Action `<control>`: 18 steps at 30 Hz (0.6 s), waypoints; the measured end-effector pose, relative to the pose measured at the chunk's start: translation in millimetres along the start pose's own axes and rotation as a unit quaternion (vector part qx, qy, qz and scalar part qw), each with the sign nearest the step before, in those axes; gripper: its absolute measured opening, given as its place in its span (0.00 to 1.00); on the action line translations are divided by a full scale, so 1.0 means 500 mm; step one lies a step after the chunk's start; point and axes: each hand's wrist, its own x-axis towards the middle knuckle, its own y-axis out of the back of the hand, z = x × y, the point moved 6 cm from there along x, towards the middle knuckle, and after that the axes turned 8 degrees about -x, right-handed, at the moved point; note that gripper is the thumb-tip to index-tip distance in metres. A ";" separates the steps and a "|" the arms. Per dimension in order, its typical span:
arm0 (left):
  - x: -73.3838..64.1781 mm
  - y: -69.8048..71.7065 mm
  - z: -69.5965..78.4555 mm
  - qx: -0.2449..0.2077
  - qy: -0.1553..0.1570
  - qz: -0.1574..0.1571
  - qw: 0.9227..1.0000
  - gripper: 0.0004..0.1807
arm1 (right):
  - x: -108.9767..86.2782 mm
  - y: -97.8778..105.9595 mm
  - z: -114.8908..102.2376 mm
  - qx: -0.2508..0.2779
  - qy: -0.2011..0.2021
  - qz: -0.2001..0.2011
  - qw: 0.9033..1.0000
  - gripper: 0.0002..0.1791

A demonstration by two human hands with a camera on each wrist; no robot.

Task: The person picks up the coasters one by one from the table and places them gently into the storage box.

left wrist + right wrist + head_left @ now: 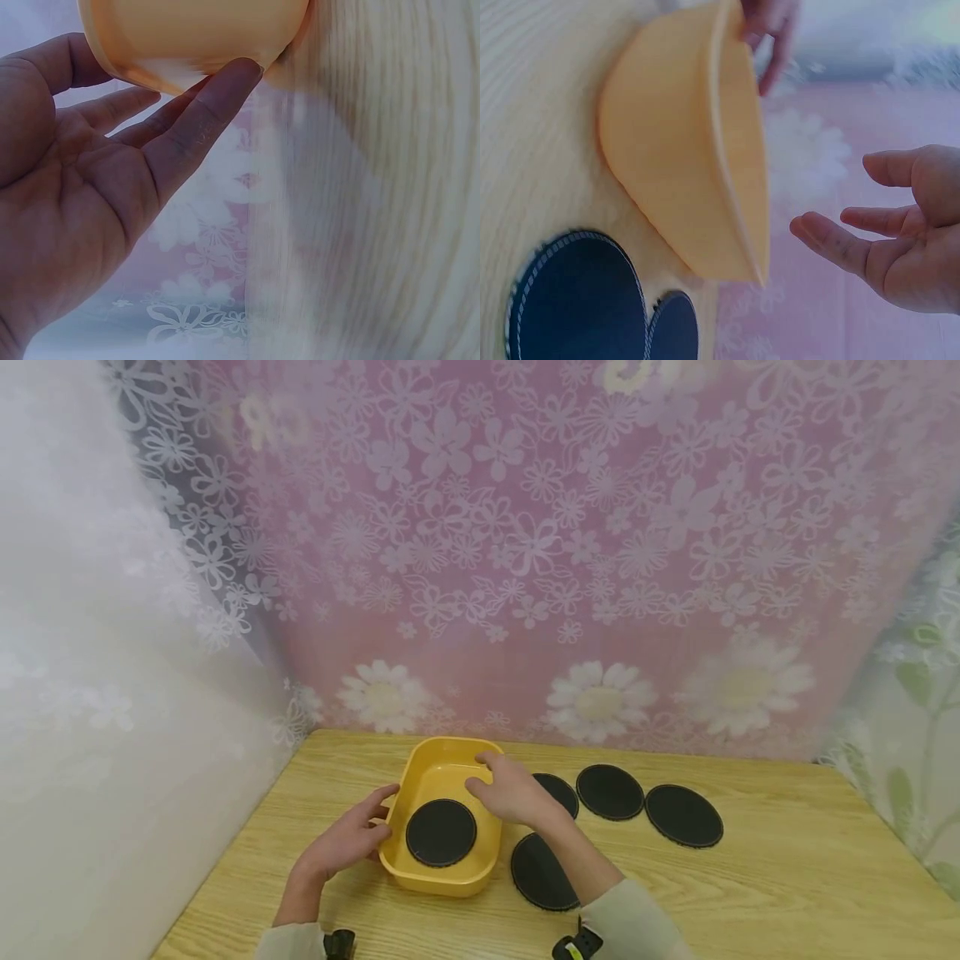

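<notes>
A yellow plastic basin (480, 887) rests on the wooden table, with one round black coaster (441, 832) lying flat inside. My left hand (348, 839) holds the basin's left side; in the left wrist view its fingers (196, 127) lie against the yellow wall. Above the basin's right rim is my right hand (512, 787), fingers spread and holding nothing. The right wrist view has this hand (911, 232) apart from the basin (660, 135). Just right of the basin lies another black coaster (542, 872) with a stitched edge, partly covered by my right forearm.
Further black coasters lie flat at the back right, one (610, 792) beside another (684, 816), and a third (558, 793) partly behind my right hand. A floral curtain (480, 568) hangs behind the table (780, 877). A pale wall (150, 735) stands at the left.
</notes>
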 end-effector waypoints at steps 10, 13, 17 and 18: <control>-0.001 -0.001 -0.002 0.000 -0.001 -0.003 1.000 0.35 | -0.075 0.085 0.090 0.097 -0.030 0.057 0.993 0.29; -0.001 0.001 0.000 0.003 -0.005 0.000 1.000 0.35 | -0.095 0.092 0.114 0.085 -0.028 0.066 0.994 0.28; -0.001 0.002 0.002 0.007 -0.006 0.002 1.000 0.36 | -0.127 0.091 0.145 0.055 -0.024 0.077 0.995 0.27; -0.001 0.001 0.003 0.007 -0.006 0.001 1.000 0.36 | -0.136 0.090 0.154 0.050 -0.027 0.079 0.995 0.27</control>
